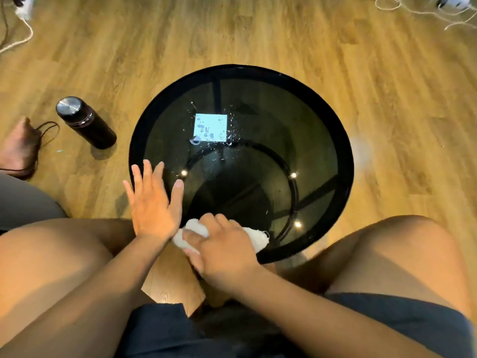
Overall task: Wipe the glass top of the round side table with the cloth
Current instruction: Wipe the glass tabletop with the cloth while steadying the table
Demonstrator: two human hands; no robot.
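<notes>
Seated person, knees either side of a round side table with a dark glass top in a black rim; call it the bench. Right hand sits at the near edge of the glass, fingers curled together and clamped on a bunched white cloth, which pokes out on both sides of the fist and rests on the glass just inside the near rim. Left hand is flat, fingers spread apart, holding nothing, palm down over the near-left rim, looks like it is bracing the bench, though contact can't be confirmed. Water droplets are scattered across the far-middle of the glass around a bright square light reflection, with a few more specks trailing toward the centre. Judgement: task is early, cloth is only at the near edge and the wet patch sits well apart from it, apparently untouched; near strip under the hand may be wiped, can't tell. Left to do: sweep the cloth forward through the droplets and around the whole round top out to the rim. Off the bench on the wooden floor: a dark flask with metal cap to the left, a bare foot at the far left edge, white cords in the upper corners.
</notes>
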